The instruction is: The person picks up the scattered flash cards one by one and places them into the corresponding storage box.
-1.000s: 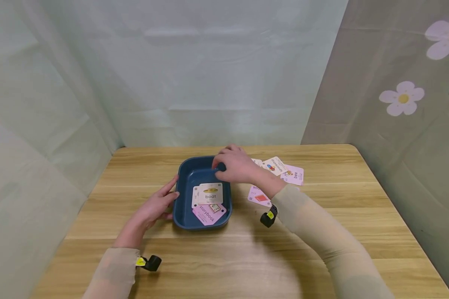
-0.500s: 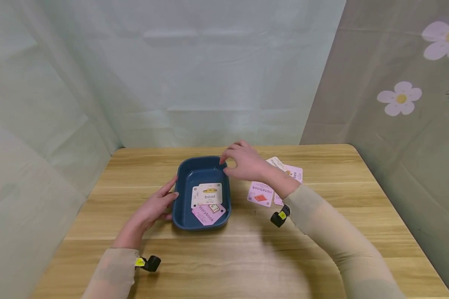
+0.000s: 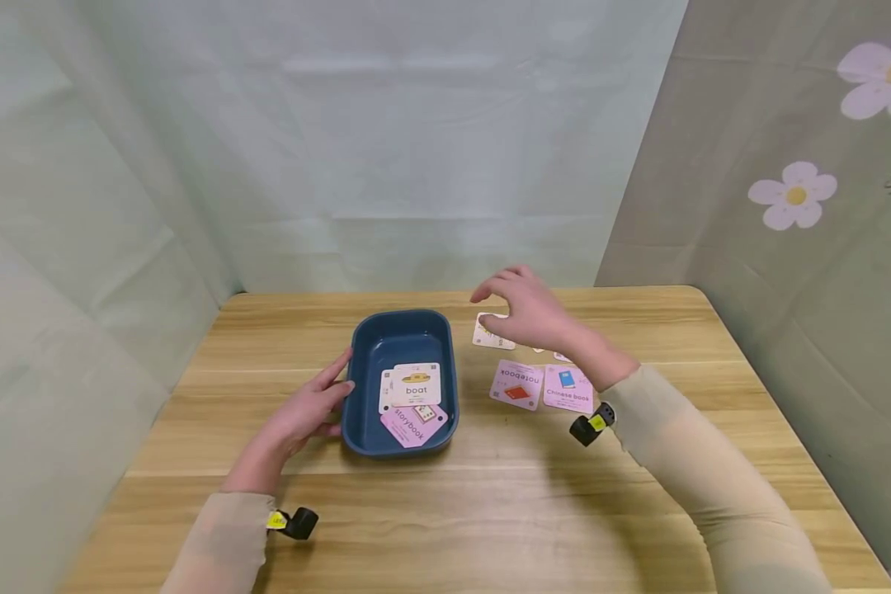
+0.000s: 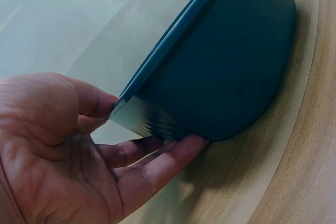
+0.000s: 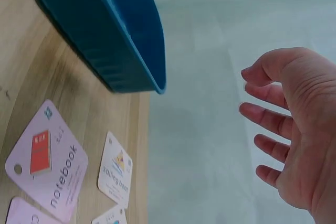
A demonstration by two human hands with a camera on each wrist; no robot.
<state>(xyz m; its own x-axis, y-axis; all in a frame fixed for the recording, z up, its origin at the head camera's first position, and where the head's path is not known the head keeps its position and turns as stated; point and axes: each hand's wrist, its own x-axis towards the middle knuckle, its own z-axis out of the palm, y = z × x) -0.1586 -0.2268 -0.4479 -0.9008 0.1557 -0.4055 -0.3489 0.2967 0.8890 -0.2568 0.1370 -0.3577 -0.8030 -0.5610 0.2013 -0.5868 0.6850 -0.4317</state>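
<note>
Right hand point(image 3: 530, 318) has moved right off blue tray point(image 3: 403, 345), empty fingers point(image 5: 268, 116) spread, likely free for more word cards point(image 3: 517, 384); left hand point(image 3: 315, 412) pinches tray.

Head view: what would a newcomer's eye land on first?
The dark blue tray on the wooden table, with a boat card and a storybook card inside. Then the left hand touching the tray's left side, and the right hand, empty, hovering to its right. After that, the pink notebook card and Chinese book card, side by side right of the tray.
</note>
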